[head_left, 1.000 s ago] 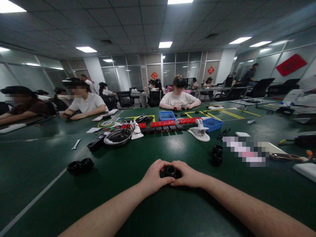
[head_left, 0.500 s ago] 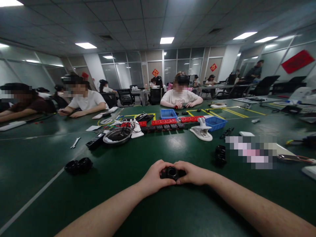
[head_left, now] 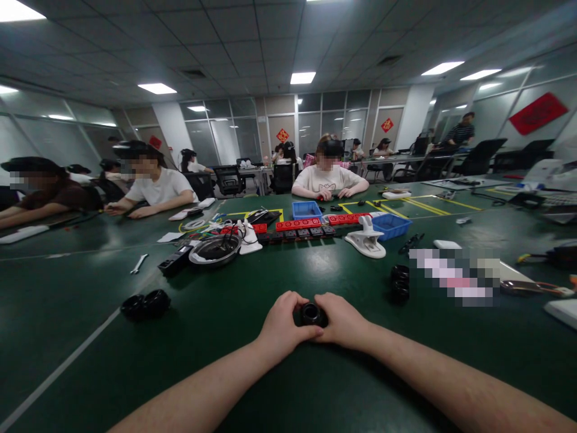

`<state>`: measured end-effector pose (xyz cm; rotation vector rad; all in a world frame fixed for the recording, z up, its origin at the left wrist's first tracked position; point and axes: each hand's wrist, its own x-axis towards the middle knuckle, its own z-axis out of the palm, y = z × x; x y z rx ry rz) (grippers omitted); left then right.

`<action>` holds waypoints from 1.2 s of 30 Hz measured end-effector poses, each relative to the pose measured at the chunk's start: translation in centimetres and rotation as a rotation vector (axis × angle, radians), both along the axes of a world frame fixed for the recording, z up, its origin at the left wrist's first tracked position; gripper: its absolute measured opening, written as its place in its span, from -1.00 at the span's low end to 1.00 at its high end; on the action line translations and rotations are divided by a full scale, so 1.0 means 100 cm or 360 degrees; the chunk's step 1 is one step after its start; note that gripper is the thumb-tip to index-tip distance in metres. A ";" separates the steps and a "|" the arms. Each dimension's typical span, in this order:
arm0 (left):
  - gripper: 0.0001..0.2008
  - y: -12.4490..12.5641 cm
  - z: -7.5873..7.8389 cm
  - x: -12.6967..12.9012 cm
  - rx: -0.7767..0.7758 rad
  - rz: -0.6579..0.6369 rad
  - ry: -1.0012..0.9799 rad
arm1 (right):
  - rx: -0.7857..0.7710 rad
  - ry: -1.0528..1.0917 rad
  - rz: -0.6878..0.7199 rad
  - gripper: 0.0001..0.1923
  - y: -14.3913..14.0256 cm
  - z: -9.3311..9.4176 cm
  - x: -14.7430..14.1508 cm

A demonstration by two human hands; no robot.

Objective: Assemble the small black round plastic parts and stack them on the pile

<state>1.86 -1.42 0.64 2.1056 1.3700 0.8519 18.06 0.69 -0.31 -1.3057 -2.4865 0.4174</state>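
Close in front of me, a black round part with a hollow centre [head_left: 311, 314] sits between my hands at the green table. My left hand [head_left: 283, 320] curls around its left side, thumb along the near edge. From the right, my right hand [head_left: 345, 320] closes on the same part, its thumb meeting my left thumb. The part's outer sides are hidden by my fingers. A pair of black wheel-like pieces [head_left: 145, 305] lies to the left of my left hand, and more such black pieces [head_left: 399, 282] stand to the right.
Beyond my hands are a metal bowl [head_left: 215, 249], a white clip stand [head_left: 366, 239], blue bins [head_left: 390, 227] and red-and-black strips [head_left: 297, 225]. A wrench [head_left: 139, 264] lies at left. A co-worker [head_left: 330, 175] sits opposite; others sit at left.
My hands have turned the black part slightly, and its hole sits a little further left. The right fingers have shifted around it. The whole view has moved slightly.
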 end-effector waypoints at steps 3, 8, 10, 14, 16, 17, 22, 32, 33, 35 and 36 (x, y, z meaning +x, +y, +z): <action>-0.64 -0.001 -0.002 0.001 0.0038 0.0051 -0.0017 | 0.0159 -0.0019 -0.0094 -0.61 -0.007 -0.002 -0.005; -0.64 0.000 0.002 -0.003 -0.0004 -0.0173 -0.0055 | -0.0076 0.0193 0.0187 -0.49 -0.003 0.005 0.005; -0.63 0.001 0.005 -0.005 -0.0028 -0.0261 -0.0050 | -0.0250 0.0226 0.0361 -0.57 0.002 0.010 0.013; -0.61 0.002 0.008 -0.006 -0.0069 -0.0340 -0.0047 | -0.0472 0.0289 0.0514 -0.69 0.009 0.016 0.020; -0.61 0.002 0.008 -0.005 -0.0085 -0.0348 -0.0047 | -0.0495 0.0315 0.0509 -0.70 0.009 0.016 0.020; -0.60 0.002 0.007 -0.005 -0.0090 -0.0351 -0.0044 | -0.0499 0.0323 0.0503 -0.70 0.009 0.016 0.020; -0.61 0.003 0.007 -0.005 -0.0114 -0.0362 -0.0040 | -0.0516 0.0332 0.0484 -0.68 0.010 0.014 0.018; -0.59 0.003 0.007 -0.005 -0.0117 -0.0352 -0.0045 | -0.0537 0.0333 0.0387 -0.68 0.011 0.011 0.017; -0.59 0.003 0.007 -0.005 -0.0113 -0.0344 -0.0041 | -0.0521 0.0321 0.0352 -0.66 0.011 0.009 0.017; -0.59 0.002 0.005 -0.004 -0.0103 -0.0306 -0.0028 | -0.0456 0.0281 0.0261 -0.62 0.011 0.005 0.015; -0.59 0.002 0.004 -0.003 -0.0098 -0.0276 -0.0022 | -0.0417 0.0254 0.0212 -0.59 0.011 0.003 0.013</action>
